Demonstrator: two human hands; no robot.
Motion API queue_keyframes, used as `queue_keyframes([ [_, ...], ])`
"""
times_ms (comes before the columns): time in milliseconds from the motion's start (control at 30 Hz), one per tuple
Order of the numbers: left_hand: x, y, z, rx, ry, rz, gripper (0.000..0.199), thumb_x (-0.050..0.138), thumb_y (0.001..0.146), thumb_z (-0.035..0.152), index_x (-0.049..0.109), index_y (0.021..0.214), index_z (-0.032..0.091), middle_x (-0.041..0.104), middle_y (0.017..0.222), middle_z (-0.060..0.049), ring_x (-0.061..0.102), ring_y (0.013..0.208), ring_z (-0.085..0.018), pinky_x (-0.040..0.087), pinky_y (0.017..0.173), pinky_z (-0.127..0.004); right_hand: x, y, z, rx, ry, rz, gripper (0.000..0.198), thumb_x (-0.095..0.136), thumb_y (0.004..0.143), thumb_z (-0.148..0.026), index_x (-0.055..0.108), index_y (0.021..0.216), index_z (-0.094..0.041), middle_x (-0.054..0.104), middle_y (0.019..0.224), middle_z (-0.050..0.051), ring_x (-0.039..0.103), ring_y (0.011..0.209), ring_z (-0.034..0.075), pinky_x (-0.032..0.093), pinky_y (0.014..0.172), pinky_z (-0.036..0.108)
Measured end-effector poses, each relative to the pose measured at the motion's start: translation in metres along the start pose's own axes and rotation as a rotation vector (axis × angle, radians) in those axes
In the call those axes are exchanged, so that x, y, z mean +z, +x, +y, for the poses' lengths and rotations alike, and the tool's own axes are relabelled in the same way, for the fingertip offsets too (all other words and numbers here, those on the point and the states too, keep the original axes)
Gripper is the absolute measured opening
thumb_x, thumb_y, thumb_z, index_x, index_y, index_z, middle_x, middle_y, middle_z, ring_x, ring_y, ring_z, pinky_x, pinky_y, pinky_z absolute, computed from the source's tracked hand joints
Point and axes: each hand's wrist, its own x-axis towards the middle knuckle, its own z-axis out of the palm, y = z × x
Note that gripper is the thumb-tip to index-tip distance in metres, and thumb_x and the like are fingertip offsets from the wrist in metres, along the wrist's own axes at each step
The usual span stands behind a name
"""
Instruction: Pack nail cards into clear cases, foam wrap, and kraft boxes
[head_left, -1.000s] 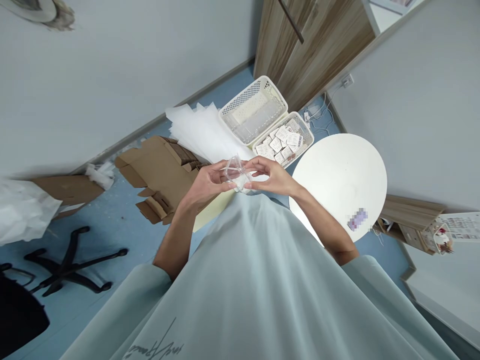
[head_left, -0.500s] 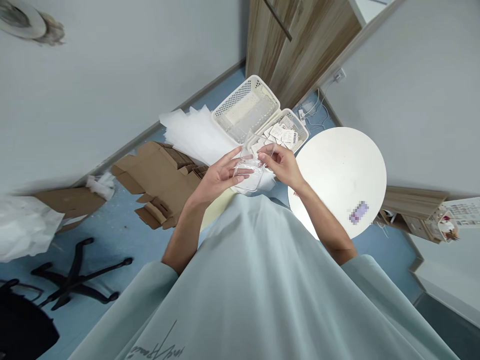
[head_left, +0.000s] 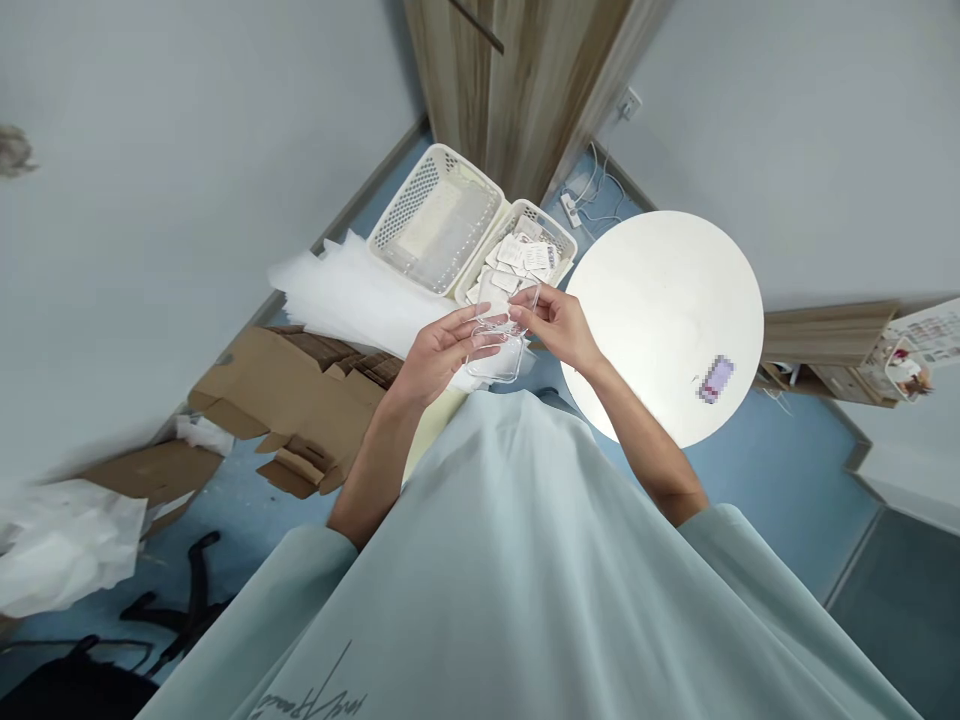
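Observation:
A clear plastic hinged case hangs opened out between my hands, one half above the other. My left hand has its fingers around the left side of the case, near where the two halves meet. On the upper right edge, my right hand pinches the case between thumb and fingers. Just beyond sits a small white basket with several white printed cards lying in it. Whether anything lies inside the case is hard to make out through the clear plastic.
A larger white basket stands beside the small one. White sheets and opened cardboard boxes lie to the left. On my right is a round white table with a blurred purple item. A power strip lies behind.
My view has turned, so the baskets, boxes and table sit further left. The case is still in both hands, with its upper half tilted a little differently.

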Motion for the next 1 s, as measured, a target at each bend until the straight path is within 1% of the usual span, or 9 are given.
queue_keyframes([
  [167, 0.032, 0.023, -0.01, -0.073, -0.068, -0.03, 0.07, 0.099, 0.083, 0.057, 0.079, 0.141, 0.022, 0.083, 0.143, -0.019, 0.083, 0.127, -0.04, 0.063, 0.117, -0.064, -0.034, -0.019, 0.02, 0.012, -0.008, 0.1, 0.068, 0.081, 0.088, -0.089, 0.078, 0.116, -0.026, 0.079, 0.094, 0.002, 0.078, 0.086, 0.023, 0.066, 0.08, 0.035],
  [267, 0.056, 0.034, -0.017, -0.123, -0.129, -0.023, 0.066, 0.099, 0.084, 0.048, 0.08, 0.14, 0.02, 0.082, 0.146, -0.018, 0.081, 0.131, -0.038, 0.06, 0.122, -0.06, -0.063, -0.029, 0.043, 0.008, -0.014, 0.183, 0.07, 0.069, 0.096, -0.091, 0.078, 0.118, -0.025, 0.08, 0.101, 0.004, 0.078, 0.084, 0.021, 0.065, 0.079, 0.034],
  [333, 0.071, 0.041, -0.022, -0.15, -0.151, -0.017, 0.063, 0.099, 0.084, 0.042, 0.08, 0.14, 0.02, 0.082, 0.145, -0.017, 0.081, 0.132, -0.037, 0.059, 0.124, -0.059, -0.086, -0.035, 0.069, 0.024, -0.057, 0.244, 0.068, 0.061, 0.102, -0.089, 0.077, 0.121, -0.025, 0.081, 0.105, 0.005, 0.078, 0.086, 0.021, 0.065, 0.08, 0.035],
  [433, 0.092, 0.05, -0.032, -0.177, -0.163, -0.007, 0.058, 0.097, 0.087, 0.035, 0.08, 0.14, 0.019, 0.083, 0.144, -0.016, 0.081, 0.131, -0.035, 0.058, 0.126, -0.058, -0.12, -0.044, 0.118, 0.076, -0.263, 0.287, 0.054, 0.073, 0.103, -0.073, 0.076, 0.125, -0.024, 0.081, 0.113, 0.007, 0.077, 0.091, 0.022, 0.064, 0.088, 0.039],
  [533, 0.112, 0.057, -0.044, -0.193, -0.164, 0.0, 0.056, 0.095, 0.089, 0.031, 0.079, 0.142, 0.019, 0.082, 0.144, -0.017, 0.081, 0.133, -0.034, 0.058, 0.127, -0.058, -0.142, -0.053, 0.17, 0.235, -0.5, 0.187, 0.037, 0.08, 0.103, -0.045, 0.076, 0.13, -0.019, 0.077, 0.128, 0.012, 0.077, 0.097, 0.023, 0.062, 0.098, 0.041],
  [600, 0.123, 0.06, -0.052, -0.205, -0.172, 0.003, 0.056, 0.094, 0.09, 0.03, 0.079, 0.143, 0.018, 0.082, 0.145, -0.017, 0.081, 0.133, -0.034, 0.058, 0.127, -0.057, -0.147, -0.058, 0.2, 0.373, -0.634, 0.08, 0.041, 0.083, 0.099, -0.035, 0.073, 0.135, -0.018, 0.073, 0.139, 0.015, 0.077, 0.105, 0.025, 0.062, 0.099, 0.041],
  [700, 0.139, 0.063, -0.065, -0.225, -0.189, 0.014, 0.054, 0.093, 0.091, 0.028, 0.079, 0.142, 0.018, 0.081, 0.148, -0.017, 0.08, 0.134, -0.034, 0.059, 0.127, -0.056, -0.142, -0.064, 0.235, 0.525, -0.778, -0.038, 0.051, 0.085, 0.097, -0.03, 0.068, 0.144, -0.018, 0.065, 0.151, 0.018, 0.073, 0.126, 0.032, 0.063, 0.098, 0.04],
  [833, 0.157, 0.064, -0.078, -0.243, -0.205, 0.031, 0.048, 0.092, 0.091, 0.027, 0.083, 0.137, 0.017, 0.078, 0.153, -0.016, 0.079, 0.137, -0.034, 0.06, 0.126, -0.053, -0.127, -0.072, 0.265, 0.549, -0.908, -0.121, 0.059, 0.088, 0.096, -0.029, 0.061, 0.147, -0.018, 0.06, 0.154, 0.02, 0.065, 0.138, 0.033, 0.062, 0.101, 0.039],
  [1000, 0.174, 0.062, -0.086, -0.251, -0.202, 0.061, 0.043, 0.091, 0.092, 0.025, 0.084, 0.134, 0.017, 0.078, 0.153, -0.016, 0.077, 0.139, -0.034, 0.061, 0.126, -0.053, -0.117, -0.083, 0.284, 0.505, -0.946, -0.131, 0.04, 0.068, 0.108, -0.02, 0.055, 0.145, -0.014, 0.055, 0.158, 0.024, 0.064, 0.133, 0.03, 0.059, 0.095, 0.036],
])
